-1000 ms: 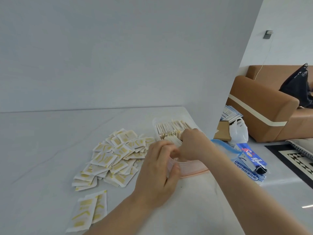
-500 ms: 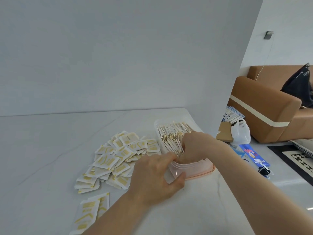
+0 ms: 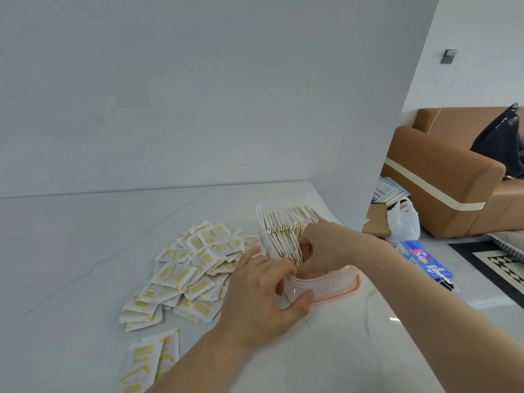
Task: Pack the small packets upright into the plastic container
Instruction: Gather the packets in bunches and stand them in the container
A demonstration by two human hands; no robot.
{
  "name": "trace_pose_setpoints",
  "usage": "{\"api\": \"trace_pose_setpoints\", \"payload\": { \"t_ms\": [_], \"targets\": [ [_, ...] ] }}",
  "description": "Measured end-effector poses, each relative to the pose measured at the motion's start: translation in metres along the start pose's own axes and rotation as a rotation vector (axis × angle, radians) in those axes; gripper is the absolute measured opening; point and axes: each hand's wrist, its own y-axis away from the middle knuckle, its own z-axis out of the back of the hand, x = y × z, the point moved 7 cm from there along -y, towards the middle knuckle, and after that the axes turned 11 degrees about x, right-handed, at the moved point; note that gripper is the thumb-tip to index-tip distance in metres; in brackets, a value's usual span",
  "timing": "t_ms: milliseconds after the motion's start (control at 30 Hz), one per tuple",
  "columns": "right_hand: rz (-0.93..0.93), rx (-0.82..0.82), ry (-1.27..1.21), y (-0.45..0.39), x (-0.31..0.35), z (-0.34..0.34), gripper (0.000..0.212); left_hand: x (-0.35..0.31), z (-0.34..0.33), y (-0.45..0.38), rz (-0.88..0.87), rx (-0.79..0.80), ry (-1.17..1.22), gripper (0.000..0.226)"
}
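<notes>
The plastic container (image 3: 323, 285) sits near the right edge of the surface, already mostly filled with upright packets (image 3: 286, 228). The left hand (image 3: 263, 293) grips its near end, thumb curled round the wall, while the right hand (image 3: 323, 248) has its fingers curled in, pinching the row at the front. My tip: keep the tub braced, squeeze the row back, then slot new ones from the loose pile (image 3: 192, 268) into the gap so nothing flops.
</notes>
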Motion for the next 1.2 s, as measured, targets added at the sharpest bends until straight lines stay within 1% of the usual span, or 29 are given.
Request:
{"api": "trace_pose_setpoints", "payload": {
  "t_ms": [100, 233, 333, 400, 533, 733, 867, 1000, 1067, 1200],
  "targets": [
    [0.034, -0.040, 0.063, -0.004, 0.002, 0.004, 0.046, 0.001, -0.001, -0.002, 0.013, -0.004, 0.035, 0.030],
    [0.017, -0.124, 0.185, -0.006, 0.012, 0.010, 0.047, 0.005, -0.006, -0.001, 0.019, 0.037, 0.188, 0.024],
    [-0.033, -0.186, 0.175, -0.007, 0.011, 0.013, 0.044, 0.008, -0.007, -0.001, 0.032, 0.045, 0.260, 0.024],
    [-0.014, -0.173, 0.142, -0.010, 0.010, 0.009, 0.047, 0.010, -0.007, -0.001, 0.036, 0.033, 0.264, 0.024],
    [0.013, -0.070, 0.110, -0.011, 0.002, 0.007, 0.044, 0.012, -0.008, 0.000, 0.039, 0.033, 0.266, 0.020],
    [0.000, -0.116, 0.212, -0.013, 0.007, 0.012, 0.048, 0.011, -0.009, 0.000, 0.044, 0.025, 0.282, 0.020],
    [-0.012, -0.105, 0.231, -0.008, 0.006, 0.009, 0.056, 0.011, -0.009, 0.001, 0.041, 0.029, 0.293, 0.018],
    [-0.031, -0.155, 0.300, -0.005, 0.011, 0.011, 0.061, 0.010, -0.008, 0.001, 0.038, 0.031, 0.287, 0.019],
    [-0.052, -0.167, 0.316, -0.007, 0.012, 0.012, 0.061, 0.010, -0.008, 0.001, 0.037, 0.025, 0.288, 0.020],
    [-0.084, -0.177, 0.314, -0.007, 0.015, 0.013, 0.054, 0.009, -0.006, 0.002, 0.025, 0.024, 0.284, 0.023]
  ]
}}
